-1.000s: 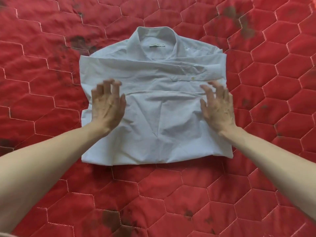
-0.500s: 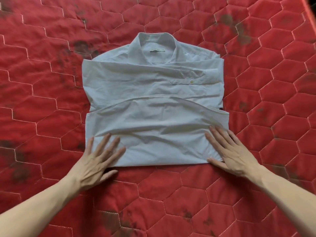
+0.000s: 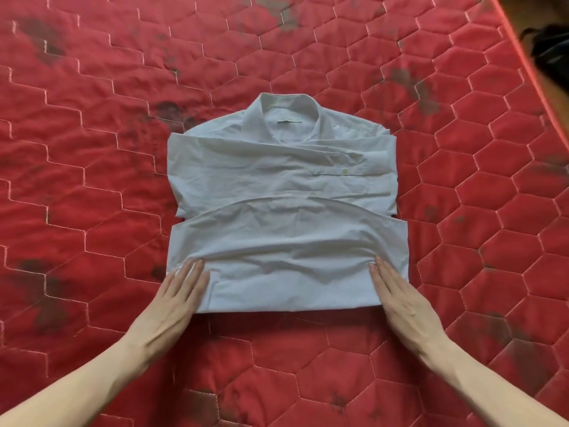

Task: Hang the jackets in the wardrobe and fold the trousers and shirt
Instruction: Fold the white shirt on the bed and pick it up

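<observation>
From my feed, the left hand (image 3: 174, 300) lies flat, fingers straight, pressing the near-left corner of the pale blue cotton shirt (image 3: 286, 211). The shirt sits mid-way across the red quilted mattress (image 3: 92, 149), sleeves crossed, hem folded up, so it looks almost done. The right hand (image 3: 403, 300) is flat on the near-right corner. That dark bundle (image 3: 551, 50) far right is maybe more clothing. No trousers or jackets in view.

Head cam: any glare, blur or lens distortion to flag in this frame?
Head view: soft, even light, no glare on the white shirt, only faint shadows under the left hand and right hand; hands sharp, no motion blur; wide-angle bowing curves the red mattress edge at top right, where a dark object is cut off.
</observation>
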The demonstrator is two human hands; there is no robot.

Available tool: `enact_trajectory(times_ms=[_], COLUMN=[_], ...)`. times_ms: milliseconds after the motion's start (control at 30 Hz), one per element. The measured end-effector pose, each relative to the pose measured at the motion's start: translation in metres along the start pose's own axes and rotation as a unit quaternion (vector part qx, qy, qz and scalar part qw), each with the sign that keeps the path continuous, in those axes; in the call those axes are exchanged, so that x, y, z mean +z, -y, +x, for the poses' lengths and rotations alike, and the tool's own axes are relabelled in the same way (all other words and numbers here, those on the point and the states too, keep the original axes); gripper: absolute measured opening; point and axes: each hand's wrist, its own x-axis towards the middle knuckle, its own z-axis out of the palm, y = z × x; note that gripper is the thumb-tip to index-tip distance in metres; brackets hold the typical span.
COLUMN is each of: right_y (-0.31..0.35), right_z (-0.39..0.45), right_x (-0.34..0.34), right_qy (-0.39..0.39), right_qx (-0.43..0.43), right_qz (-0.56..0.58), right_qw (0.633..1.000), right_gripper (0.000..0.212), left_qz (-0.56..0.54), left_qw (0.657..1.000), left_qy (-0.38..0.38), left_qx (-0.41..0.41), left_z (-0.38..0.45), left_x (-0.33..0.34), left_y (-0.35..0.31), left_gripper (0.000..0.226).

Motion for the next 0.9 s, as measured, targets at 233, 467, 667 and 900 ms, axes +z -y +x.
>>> enact_trajectory(times_ms=[233, 467, 667, 900], right_y=[-0.010, -0.022, -0.033, -0.048], right_z=[-0.035, -0.079, -0.054, 0.043], right_x=[-0.023, -0.065, -0.109, -0.093], right_qy=[0.033, 0.146, 0.029, -0.135], right_qx=[0.015, 0.029, 0.172, 0.287], right_qz=[0.074, 0.154, 0.386, 0.460], right_qw=[0.997, 0.977, 0.906, 0.829], right_gripper=[0.087, 0.032, 0.037, 0.018], left_qz=[-0.113, -0.260, -0.392, -0.449], left_qw=[0.979, 0.919, 0.891, 0.848], left_qy=[0.171, 0.286, 0.081, -0.164], left_qx=[-0.016, -0.078, -0.215, -0.228], left_z=[-0.032, -0.046, -0.015, 0.031], left_x=[-0.014, -0.054, -0.085, -0.115], left_y=[-0.002, -0.007, 0.037, 0.087], left_gripper=[0.097, 0.049, 0.038, 0.019])
